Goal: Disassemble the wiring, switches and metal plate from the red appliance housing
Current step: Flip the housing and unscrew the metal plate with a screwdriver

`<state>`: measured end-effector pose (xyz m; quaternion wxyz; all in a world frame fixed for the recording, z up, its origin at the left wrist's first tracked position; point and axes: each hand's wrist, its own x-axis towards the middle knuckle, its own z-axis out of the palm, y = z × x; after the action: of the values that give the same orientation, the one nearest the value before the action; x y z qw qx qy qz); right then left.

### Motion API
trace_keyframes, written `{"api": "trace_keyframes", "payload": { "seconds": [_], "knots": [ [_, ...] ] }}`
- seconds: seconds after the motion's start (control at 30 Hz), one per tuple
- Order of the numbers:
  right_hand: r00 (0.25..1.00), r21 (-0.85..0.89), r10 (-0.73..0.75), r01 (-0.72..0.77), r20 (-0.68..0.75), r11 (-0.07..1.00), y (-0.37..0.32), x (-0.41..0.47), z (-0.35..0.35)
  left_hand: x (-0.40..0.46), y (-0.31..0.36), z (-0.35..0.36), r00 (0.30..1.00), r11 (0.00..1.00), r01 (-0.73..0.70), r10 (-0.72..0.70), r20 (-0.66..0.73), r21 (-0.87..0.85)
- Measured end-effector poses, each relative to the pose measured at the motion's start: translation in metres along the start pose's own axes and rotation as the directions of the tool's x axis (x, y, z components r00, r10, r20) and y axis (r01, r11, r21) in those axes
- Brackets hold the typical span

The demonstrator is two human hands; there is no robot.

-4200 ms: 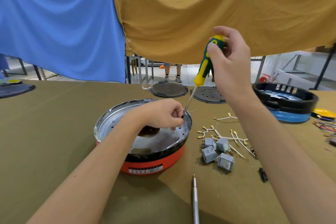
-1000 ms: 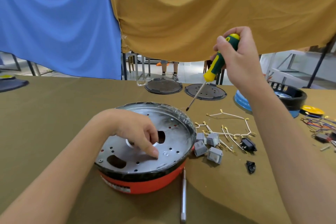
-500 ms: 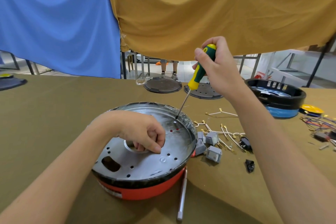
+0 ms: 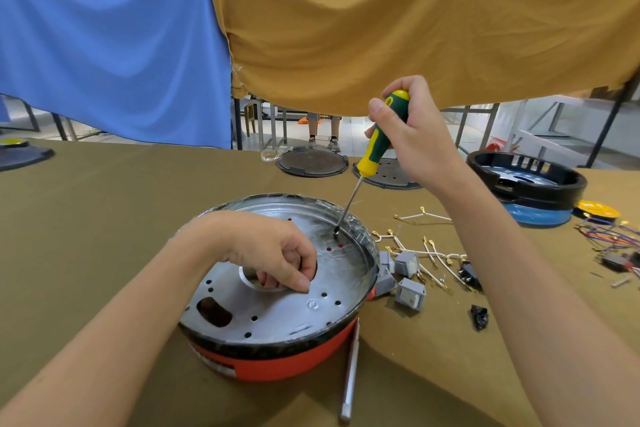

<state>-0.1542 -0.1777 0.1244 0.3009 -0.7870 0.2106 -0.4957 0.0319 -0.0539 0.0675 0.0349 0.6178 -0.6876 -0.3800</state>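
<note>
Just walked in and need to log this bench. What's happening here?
A person is taking apart a red appliance housing. Their right hand holds a green and yellow screwdriver, tip down on the metal plate near its far rim. The left hand hooks fingers into the plate's centre hole. Grey switches and wires lie alongside.

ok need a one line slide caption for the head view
Right hand sets a screwdriver tip on the metal plate in the red housing while the left hand steadies it.

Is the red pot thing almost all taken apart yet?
Nearly. The grey switches and white wires already lie on the table. The right hand sets the screwdriver on the metal plate; the left hand steadies it. The plate remains in the red housing.
</note>
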Motion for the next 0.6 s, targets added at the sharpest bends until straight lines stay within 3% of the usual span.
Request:
{"api": "trace_keyframes", "payload": {
  "seconds": [0.3,0.6],
  "knots": [
    [1.000,0.002,-0.005,0.005,-0.015,1.000,0.0034,0.0024,-0.0016,-0.0007,-0.0016,0.0002,1.000,1.000,-0.002,0.002,0.000,-0.016],
    [0.996,-0.093,-0.040,0.048,0.086,0.995,-0.0013,0.0020,-0.0032,-0.0010,-0.0012,0.0003,1.000,1.000,0.004,-0.004,-0.002,-0.021]
  ]
}}
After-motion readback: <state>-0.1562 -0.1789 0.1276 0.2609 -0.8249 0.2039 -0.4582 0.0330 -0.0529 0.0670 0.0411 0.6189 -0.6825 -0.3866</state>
